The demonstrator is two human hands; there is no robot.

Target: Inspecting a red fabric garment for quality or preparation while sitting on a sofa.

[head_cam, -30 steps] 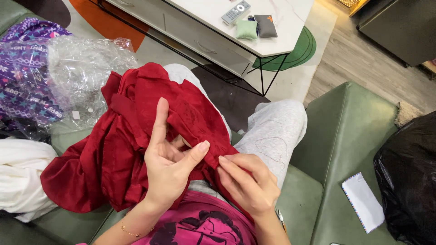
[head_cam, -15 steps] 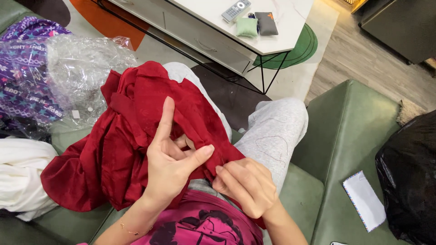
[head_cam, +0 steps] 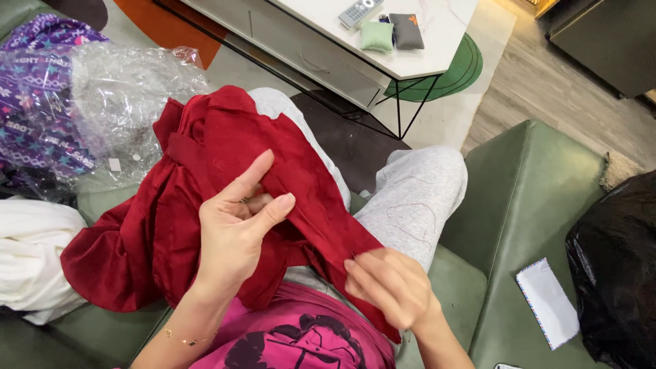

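Centre of the frame: a dark red garment (head_cam: 205, 225) lies heaped across the person's lap and spills onto the green sofa (head_cam: 526, 205) at lower left. The left hand (head_cam: 236, 229) sits on top of it, index finger stretched up, thumb and the other fingers curled around a fold of the cloth, so it is closed on the fabric. The right hand (head_cam: 389, 287), at lower centre right, pinches the far end of the same red strip, fingers bunched together on its edge.

This looks like the sorting-out stage: finding an edge or seam and drawing it straight between the two hands. By my reading, the next move calls for a firm pinch at both ends and a steady pull apart to take the slack out.

Against the frame half a second back, the right hand has slid lower and further right along the strip, and the stretch of cloth between the hands is longer. The left hand holds much the same pose.

Around it: a clear plastic bag (head_cam: 130, 102) at upper left, white cloth (head_cam: 34, 260) at the left edge, a black bag (head_cam: 615, 266) at the right, a white envelope (head_cam: 547, 301) on the sofa.
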